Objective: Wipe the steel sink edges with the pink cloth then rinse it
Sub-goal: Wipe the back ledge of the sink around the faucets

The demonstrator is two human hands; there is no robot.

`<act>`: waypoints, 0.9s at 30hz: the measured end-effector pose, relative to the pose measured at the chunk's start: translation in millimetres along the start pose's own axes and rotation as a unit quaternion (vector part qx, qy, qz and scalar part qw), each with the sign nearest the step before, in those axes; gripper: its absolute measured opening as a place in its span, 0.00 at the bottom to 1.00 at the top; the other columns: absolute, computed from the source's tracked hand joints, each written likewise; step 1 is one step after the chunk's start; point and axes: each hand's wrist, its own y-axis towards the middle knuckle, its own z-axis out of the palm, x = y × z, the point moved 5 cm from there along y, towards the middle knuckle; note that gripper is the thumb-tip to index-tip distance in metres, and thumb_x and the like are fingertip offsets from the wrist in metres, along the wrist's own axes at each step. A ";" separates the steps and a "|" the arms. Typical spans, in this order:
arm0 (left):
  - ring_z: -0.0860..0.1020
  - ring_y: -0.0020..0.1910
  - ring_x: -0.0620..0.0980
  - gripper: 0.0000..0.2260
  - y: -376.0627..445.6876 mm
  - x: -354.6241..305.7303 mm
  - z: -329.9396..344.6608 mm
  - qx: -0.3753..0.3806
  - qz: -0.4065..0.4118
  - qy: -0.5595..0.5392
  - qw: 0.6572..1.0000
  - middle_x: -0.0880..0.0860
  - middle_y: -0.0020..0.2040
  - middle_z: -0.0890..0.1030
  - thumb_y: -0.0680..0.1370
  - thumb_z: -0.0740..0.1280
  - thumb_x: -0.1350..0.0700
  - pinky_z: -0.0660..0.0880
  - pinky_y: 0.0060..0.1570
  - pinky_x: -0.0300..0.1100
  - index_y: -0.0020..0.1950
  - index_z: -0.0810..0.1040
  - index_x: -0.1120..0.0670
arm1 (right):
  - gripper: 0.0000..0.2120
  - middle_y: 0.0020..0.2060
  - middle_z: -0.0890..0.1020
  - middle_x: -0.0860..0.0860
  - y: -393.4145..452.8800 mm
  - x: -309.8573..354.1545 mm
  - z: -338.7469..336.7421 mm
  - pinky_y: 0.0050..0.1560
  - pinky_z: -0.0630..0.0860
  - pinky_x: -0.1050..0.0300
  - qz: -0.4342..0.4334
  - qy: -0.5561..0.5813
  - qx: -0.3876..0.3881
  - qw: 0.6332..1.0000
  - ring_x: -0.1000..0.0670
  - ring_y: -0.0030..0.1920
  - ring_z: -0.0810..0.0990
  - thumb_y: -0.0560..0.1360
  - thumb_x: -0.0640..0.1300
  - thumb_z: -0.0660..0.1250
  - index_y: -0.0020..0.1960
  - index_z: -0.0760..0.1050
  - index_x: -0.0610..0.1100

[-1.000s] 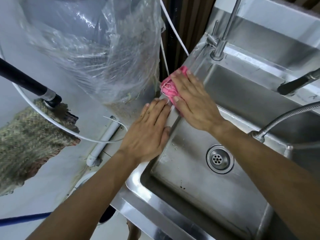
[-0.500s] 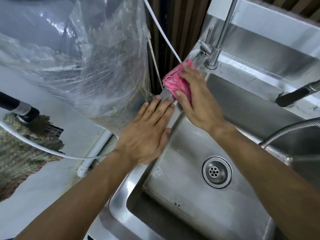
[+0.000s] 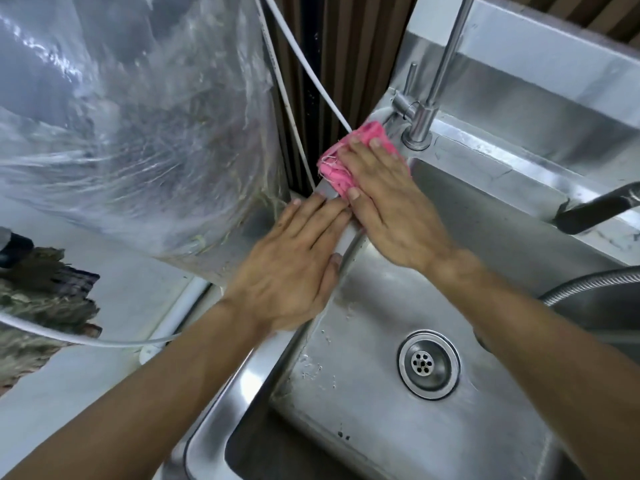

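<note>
We press our right hand [image 3: 391, 202] flat, fingers straight, on the pink cloth [image 3: 341, 168], which lies on the sink's [image 3: 242, 393] left rim at the back corner, just beside the tap [image 3: 420, 123]. The cloth shows past our fingertips and thumb, its frayed edge hanging toward the outside of the rim. Our left hand [image 3: 294, 265] lies open and flat on the same rim, just nearer to us than the cloth, its fingertips touching the right hand's thumb side. Beyond the cloth the rim ends at the tap base. The rim nearer us than the left hand is bare steel. Inside the basin, the drain [image 3: 428, 363] sits well apart from both hands. A white hose [image 3: 311, 77] runs down to the cloth's corner.
</note>
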 end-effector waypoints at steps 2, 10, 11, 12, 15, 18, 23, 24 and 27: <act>0.50 0.84 0.53 0.28 1.2 2.9 6.4 0.012 0.000 0.019 1.000 0.55 0.84 0.57 0.85 0.48 0.49 0.50 0.82 0.54 0.83 0.57 0.59 | 0.24 0.83 0.55 0.53 14.4 -10.4 -9.5 0.82 0.40 0.58 -0.007 -0.017 0.024 1.000 0.54 0.83 0.46 0.88 0.50 0.50 0.84 0.55 0.50; 0.42 0.84 0.49 0.28 2.5 5.2 8.0 0.025 -0.010 0.005 1.000 0.50 0.85 0.48 0.86 0.45 0.45 0.46 0.82 0.52 0.85 0.48 0.54 | 0.25 0.84 0.52 0.52 32.0 -3.7 -10.2 0.82 0.38 0.56 0.110 0.024 -0.038 0.993 0.53 0.83 0.44 0.88 0.52 0.48 0.84 0.54 0.48; 0.42 0.84 0.49 0.28 2.2 4.8 7.4 0.027 -0.012 0.005 1.000 0.50 0.85 0.48 0.86 0.45 0.45 0.46 0.82 0.52 0.85 0.49 0.54 | 0.25 0.84 0.50 0.53 24.9 -3.7 -8.4 0.82 0.36 0.57 0.111 0.034 -0.031 0.993 0.55 0.83 0.42 0.88 0.52 0.48 0.84 0.52 0.48; 0.42 0.84 0.49 0.28 2.1 4.6 6.7 0.026 -0.013 0.005 1.000 0.50 0.85 0.48 0.86 0.45 0.45 0.46 0.82 0.52 0.85 0.49 0.54 | 0.26 0.84 0.50 0.54 20.7 -5.6 -8.8 0.81 0.36 0.59 0.099 0.039 -0.019 0.994 0.57 0.83 0.41 0.88 0.52 0.48 0.84 0.51 0.49; 0.42 0.84 0.49 0.28 2.9 4.0 6.9 0.025 -0.014 0.000 1.000 0.50 0.85 0.48 0.86 0.44 0.46 0.46 0.82 0.52 0.84 0.50 0.55 | 0.25 0.84 0.52 0.53 30.4 -18.3 -16.3 0.79 0.36 0.65 0.028 0.008 0.026 0.999 0.58 0.82 0.42 0.89 0.51 0.49 0.84 0.52 0.48; 0.41 0.83 0.48 0.28 3.3 5.0 7.7 0.028 -0.017 -0.002 0.999 0.49 0.85 0.47 0.86 0.44 0.46 0.46 0.82 0.51 0.85 0.49 0.55 | 0.25 0.83 0.56 0.51 53.9 -24.0 -18.4 0.79 0.38 0.60 0.029 -0.016 0.019 0.999 0.52 0.83 0.46 0.88 0.51 0.48 0.83 0.56 0.47; 0.42 0.83 0.47 0.27 2.7 5.3 6.6 0.025 -0.023 -0.017 0.999 0.48 0.85 0.47 0.86 0.44 0.46 0.43 0.82 0.48 0.85 0.50 0.53 | 0.26 0.83 0.56 0.51 54.9 -15.8 -12.9 0.83 0.42 0.52 0.071 -0.004 -0.015 0.997 0.51 0.84 0.46 0.88 0.54 0.49 0.83 0.57 0.47; 0.42 0.83 0.47 0.27 2.3 5.2 6.5 0.026 -0.024 -0.017 0.999 0.48 0.85 0.47 0.86 0.44 0.46 0.43 0.82 0.49 0.85 0.50 0.53 | 0.26 0.84 0.54 0.51 45.0 -13.2 -12.7 0.83 0.41 0.53 0.076 0.008 -0.017 0.997 0.52 0.83 0.45 0.88 0.54 0.49 0.84 0.55 0.47; 0.42 0.83 0.47 0.27 2.5 3.7 5.6 0.025 -0.022 -0.011 0.999 0.48 0.85 0.47 0.86 0.45 0.46 0.42 0.81 0.48 0.85 0.49 0.53 | 0.27 0.84 0.50 0.51 15.9 -5.9 -7.9 0.83 0.38 0.53 0.071 0.018 -0.002 0.997 0.54 0.83 0.42 0.88 0.54 0.48 0.84 0.50 0.46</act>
